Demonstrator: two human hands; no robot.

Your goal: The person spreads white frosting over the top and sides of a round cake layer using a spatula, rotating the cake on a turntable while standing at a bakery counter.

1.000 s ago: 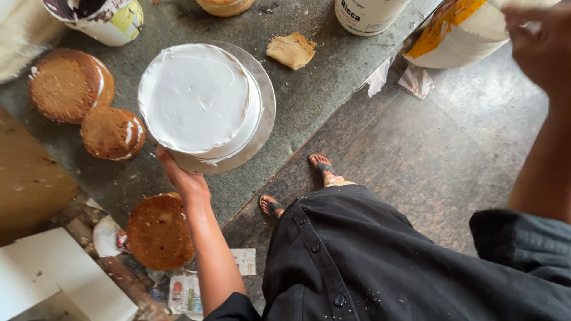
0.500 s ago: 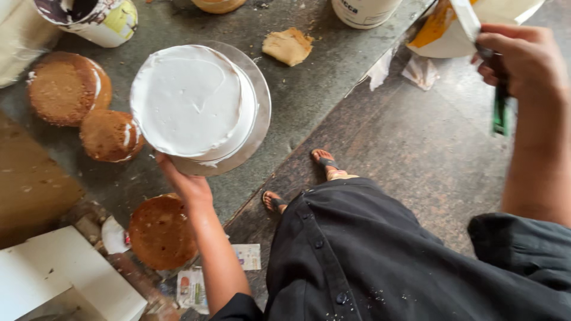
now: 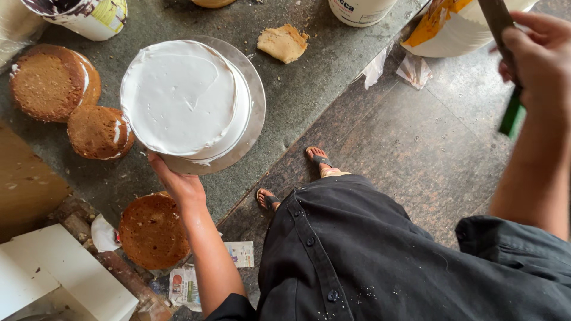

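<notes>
A round cake covered in white cream (image 3: 181, 98) sits on a silver turntable (image 3: 253, 113) on the stone counter. My left hand (image 3: 178, 181) grips the near rim of the turntable, just below the cake. My right hand (image 3: 535, 62) is raised at the upper right, away from the cake, and holds a spatula with a green handle (image 3: 511, 116); its blade points up and out of view.
Two brown sponge rounds (image 3: 50, 80) (image 3: 98, 131) lie left of the cake, a third (image 3: 151, 232) lower down. A sponge scrap (image 3: 282, 43), a cream-smeared tub (image 3: 83, 16) and white buckets (image 3: 458, 30) stand along the counter's far side. A white box (image 3: 53, 273) is bottom left.
My right hand has come down and left from the frame's corner, bringing the green-handled spatula into view. The left hand stays on the turntable rim. The view has shifted slightly.
</notes>
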